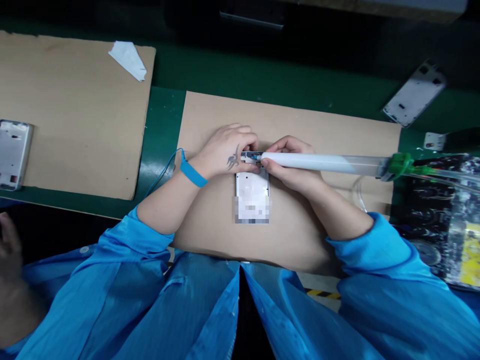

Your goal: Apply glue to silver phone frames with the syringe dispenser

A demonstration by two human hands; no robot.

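Observation:
A flat silvery metal phone-like frame (252, 186) lies on the cardboard sheet (213, 225) in front of me. My left hand (234, 150) grips its upper part, thumb on the near side and fingers curled over the far edge. In my right hand (292, 162) is a dispensing syringe (318, 162) filled with white paste, held near its tip. The syringe lies almost level, its blue needle tip over the frame's upper end, close to my left thumb. Whether the tip touches the metal I cannot tell. A green cap (399, 167) with a clear hose closes the syringe's back end.
At right stands a paste-smeared dispenser box (431, 215) with knobs. Another metal frame (415, 95) lies at the back right, and one more (14, 154) at far left. A white scrap (128, 60) lies on the left cardboard (82, 110). Another person's hand (13, 280) shows at lower left.

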